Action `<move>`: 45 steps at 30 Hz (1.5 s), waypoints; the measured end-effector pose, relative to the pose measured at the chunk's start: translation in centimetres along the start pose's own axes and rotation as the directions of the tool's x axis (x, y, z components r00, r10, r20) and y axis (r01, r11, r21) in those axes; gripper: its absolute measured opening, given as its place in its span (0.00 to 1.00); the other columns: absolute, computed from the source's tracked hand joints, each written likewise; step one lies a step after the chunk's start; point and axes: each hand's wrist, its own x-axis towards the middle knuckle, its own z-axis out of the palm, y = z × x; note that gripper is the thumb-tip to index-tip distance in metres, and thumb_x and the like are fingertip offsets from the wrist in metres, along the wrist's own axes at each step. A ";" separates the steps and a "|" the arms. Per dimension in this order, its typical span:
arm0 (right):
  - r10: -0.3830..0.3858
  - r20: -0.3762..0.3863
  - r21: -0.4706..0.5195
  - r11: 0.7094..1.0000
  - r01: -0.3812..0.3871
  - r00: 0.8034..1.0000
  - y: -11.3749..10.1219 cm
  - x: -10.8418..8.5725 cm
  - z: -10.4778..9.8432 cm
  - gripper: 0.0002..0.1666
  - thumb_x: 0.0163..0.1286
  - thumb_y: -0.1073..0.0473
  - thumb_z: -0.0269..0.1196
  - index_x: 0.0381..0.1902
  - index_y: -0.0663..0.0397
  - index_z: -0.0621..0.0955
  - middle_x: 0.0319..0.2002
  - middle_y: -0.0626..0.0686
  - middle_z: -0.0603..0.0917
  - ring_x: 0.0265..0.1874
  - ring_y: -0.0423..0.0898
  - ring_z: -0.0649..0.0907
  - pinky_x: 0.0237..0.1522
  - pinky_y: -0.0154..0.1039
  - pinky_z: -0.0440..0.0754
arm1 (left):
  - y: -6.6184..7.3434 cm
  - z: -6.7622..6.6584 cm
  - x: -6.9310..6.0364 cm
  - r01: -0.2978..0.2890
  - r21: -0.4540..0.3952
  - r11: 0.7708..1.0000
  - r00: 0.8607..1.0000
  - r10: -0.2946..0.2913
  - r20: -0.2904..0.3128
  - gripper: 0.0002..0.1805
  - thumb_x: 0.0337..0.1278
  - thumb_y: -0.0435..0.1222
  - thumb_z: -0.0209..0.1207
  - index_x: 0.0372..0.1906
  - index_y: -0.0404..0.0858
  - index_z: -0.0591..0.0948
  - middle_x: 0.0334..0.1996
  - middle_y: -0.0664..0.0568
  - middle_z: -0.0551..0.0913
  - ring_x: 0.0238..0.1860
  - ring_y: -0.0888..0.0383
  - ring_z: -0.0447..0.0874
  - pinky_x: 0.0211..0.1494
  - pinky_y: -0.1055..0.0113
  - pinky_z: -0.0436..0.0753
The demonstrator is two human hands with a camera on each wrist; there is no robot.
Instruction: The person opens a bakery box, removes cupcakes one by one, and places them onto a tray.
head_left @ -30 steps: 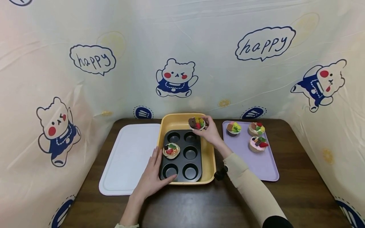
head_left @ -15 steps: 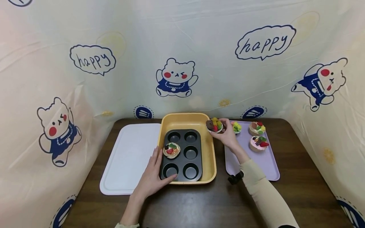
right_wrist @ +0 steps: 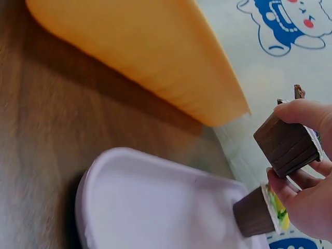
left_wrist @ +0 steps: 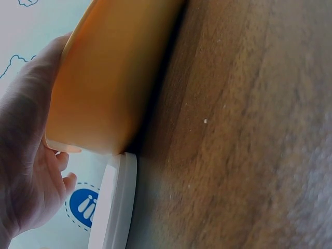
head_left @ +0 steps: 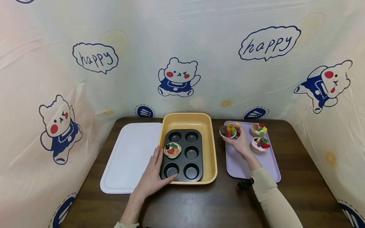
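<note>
My right hand (head_left: 242, 143) grips a toy cupcake (head_left: 227, 130) with a dark brown cup and a brown, red, yellow and green fruit top. It is above the left side of the purple tray (head_left: 239, 164). In the right wrist view, thumb and fingertips pinch the brown cup (right_wrist: 287, 145). Another brown cupcake (right_wrist: 254, 212) stands on the tray below, mostly covered in the head view. My left hand (head_left: 152, 177) rests at the near left corner of the yellow bin (head_left: 210, 152), fingers extended along its side and thumb across the near rim.
In the bin lies a dark muffin pan (head_left: 182, 161), with a fruit-topped cupcake (head_left: 172, 150) in its middle left cup. Two pale cupcakes, one cream-topped (head_left: 258, 129) and one pink-topped (head_left: 260, 145), stand on the tray's right. A white tray (head_left: 131, 158) lies left of the bin.
My right hand has carried the brown cupcake from above the muffin pan's far right cup rightward to over the purple tray. My left hand has stayed on the bin.
</note>
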 end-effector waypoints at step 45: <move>0.010 -0.064 -0.193 0.981 -0.022 0.998 4.9 -2.7 -2.6 0.42 0.65 0.74 0.74 0.71 0.76 0.65 0.70 0.77 0.74 0.73 0.67 0.76 0.54 0.07 0.63 | 0.0 0.1 0.1 0.009 0.005 1.000 1.000 -0.009 0.006 0.73 0.53 0.74 0.69 0.92 0.45 0.46 0.93 0.52 0.34 0.92 0.38 0.45 0.87 0.32 0.64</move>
